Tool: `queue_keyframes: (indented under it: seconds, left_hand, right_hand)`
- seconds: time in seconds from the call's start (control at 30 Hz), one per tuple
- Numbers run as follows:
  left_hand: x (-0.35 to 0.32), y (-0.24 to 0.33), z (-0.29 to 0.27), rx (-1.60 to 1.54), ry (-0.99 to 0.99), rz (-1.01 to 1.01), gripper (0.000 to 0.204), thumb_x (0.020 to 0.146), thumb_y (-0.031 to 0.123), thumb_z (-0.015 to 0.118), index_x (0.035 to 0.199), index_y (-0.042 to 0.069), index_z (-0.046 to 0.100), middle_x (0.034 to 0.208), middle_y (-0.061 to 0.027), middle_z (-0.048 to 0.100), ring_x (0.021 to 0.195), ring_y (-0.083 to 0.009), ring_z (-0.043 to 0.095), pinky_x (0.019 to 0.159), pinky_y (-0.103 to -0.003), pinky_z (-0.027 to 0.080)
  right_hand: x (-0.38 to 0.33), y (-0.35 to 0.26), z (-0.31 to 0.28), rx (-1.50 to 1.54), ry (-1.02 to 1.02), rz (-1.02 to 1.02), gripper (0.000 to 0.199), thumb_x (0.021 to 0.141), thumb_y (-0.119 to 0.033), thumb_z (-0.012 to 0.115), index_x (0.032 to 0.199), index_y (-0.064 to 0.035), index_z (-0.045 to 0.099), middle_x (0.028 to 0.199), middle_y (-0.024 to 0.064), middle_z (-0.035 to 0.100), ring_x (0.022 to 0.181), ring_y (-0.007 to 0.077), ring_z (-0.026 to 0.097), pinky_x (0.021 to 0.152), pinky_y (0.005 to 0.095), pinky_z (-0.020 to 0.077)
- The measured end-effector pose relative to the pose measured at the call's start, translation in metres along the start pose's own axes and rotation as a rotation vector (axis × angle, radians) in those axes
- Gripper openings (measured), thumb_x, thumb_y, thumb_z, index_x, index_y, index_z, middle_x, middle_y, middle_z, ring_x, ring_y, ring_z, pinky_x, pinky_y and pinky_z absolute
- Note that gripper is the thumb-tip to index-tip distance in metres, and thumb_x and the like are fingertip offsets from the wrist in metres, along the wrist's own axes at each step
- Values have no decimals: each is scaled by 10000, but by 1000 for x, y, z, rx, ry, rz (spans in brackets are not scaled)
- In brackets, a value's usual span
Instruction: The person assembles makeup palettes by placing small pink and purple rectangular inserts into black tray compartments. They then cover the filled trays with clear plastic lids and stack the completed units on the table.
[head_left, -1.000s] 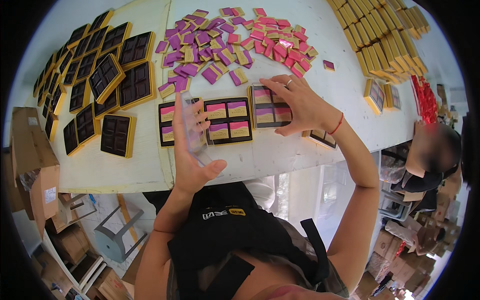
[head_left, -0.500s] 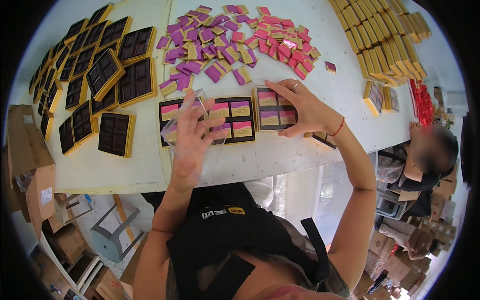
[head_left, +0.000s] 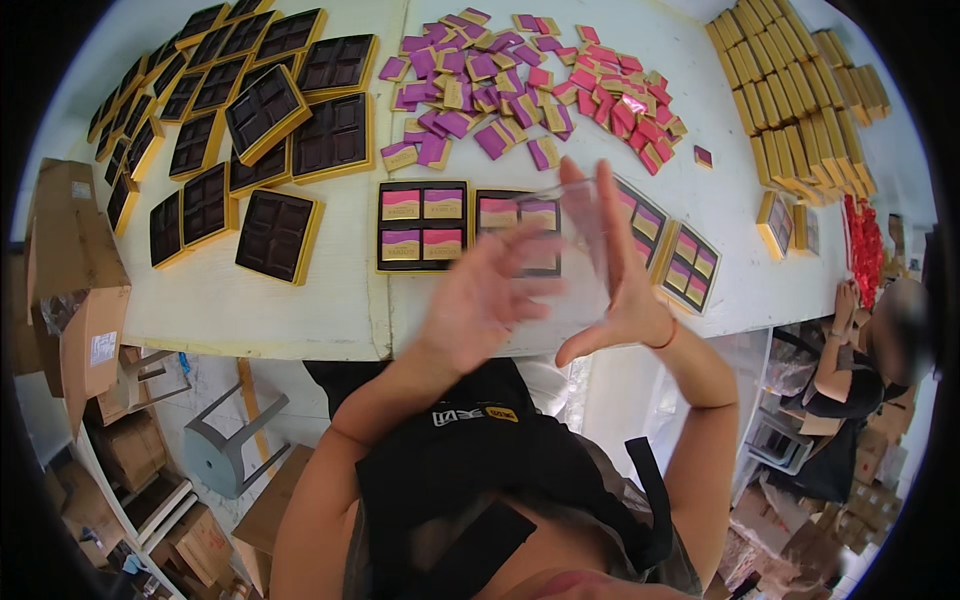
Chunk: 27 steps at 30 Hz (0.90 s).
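Note:
A clear plastic lid (head_left: 587, 235) is upright between my two hands above the table. My right hand (head_left: 628, 285) grips its right side, thumb low and fingers high. My left hand (head_left: 465, 310) is at the lid's left, its fingers smeared by motion; whether they grip the lid I cannot tell. Behind the hands lies a dark box of four pink and purple wrapped pieces (head_left: 422, 228). A second such box (head_left: 497, 208) beside it is partly hidden by my left hand and the lid. To the right, two more filled boxes (head_left: 645, 222) (head_left: 690, 267) lie tilted.
Dark trays in gold boxes (head_left: 280, 235) pile up at left. Loose purple pieces (head_left: 480, 68) and pink pieces (head_left: 615, 92) are heaped at the back. Gold boxes (head_left: 800, 95) stack at far right, near red shredded filler (head_left: 862, 250). Another person (head_left: 850, 365) is at right.
My right hand has let go of the covered box and taken the clear lid from the side. The lid has moved right, from my left hand to between both. The view has shifted left.

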<state>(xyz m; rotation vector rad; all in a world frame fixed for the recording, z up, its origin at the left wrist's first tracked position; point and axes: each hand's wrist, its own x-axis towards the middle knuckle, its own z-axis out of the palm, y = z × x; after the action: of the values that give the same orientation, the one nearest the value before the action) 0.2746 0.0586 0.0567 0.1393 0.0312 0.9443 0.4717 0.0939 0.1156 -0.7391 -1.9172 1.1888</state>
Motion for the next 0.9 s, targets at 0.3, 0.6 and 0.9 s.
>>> queue_keyframes:
  seconds: [0.3, 0.6, 0.9]
  left_hand:
    - [-47, 35, -3, 2196, 242, 703, 425, 867, 211, 750, 1236, 36, 633, 1253, -136, 615, 1098, -333, 630, 982, -460, 479]
    - [-53, 51, -11, 2400, 432, 571, 554, 727, 260, 852, 1224, 112, 658, 1387, -94, 551, 1340, -330, 452, 1119, -481, 319]
    - [-30, 20, -2, 2453, 128, 515, 629, 781, 267, 802, 1352, 111, 589, 1452, -117, 502, 1377, -317, 432, 1155, -514, 255]
  right_hand:
    - [42, -1, -11, -510, -72, -33, 1193, 585, -319, 919, 1557, -63, 275, 1496, 198, 415, 1313, 371, 451, 1135, 475, 329]
    - [36, 25, 2, -801, -359, -65, 1042, 606, -401, 886, 1478, -60, 428, 1444, 173, 462, 1276, 341, 467, 1071, 479, 349]
    - [12, 26, -1, -855, -321, -44, 1130, 567, -527, 876, 1503, -85, 421, 1594, 159, 322, 1414, 379, 352, 1182, 515, 214]
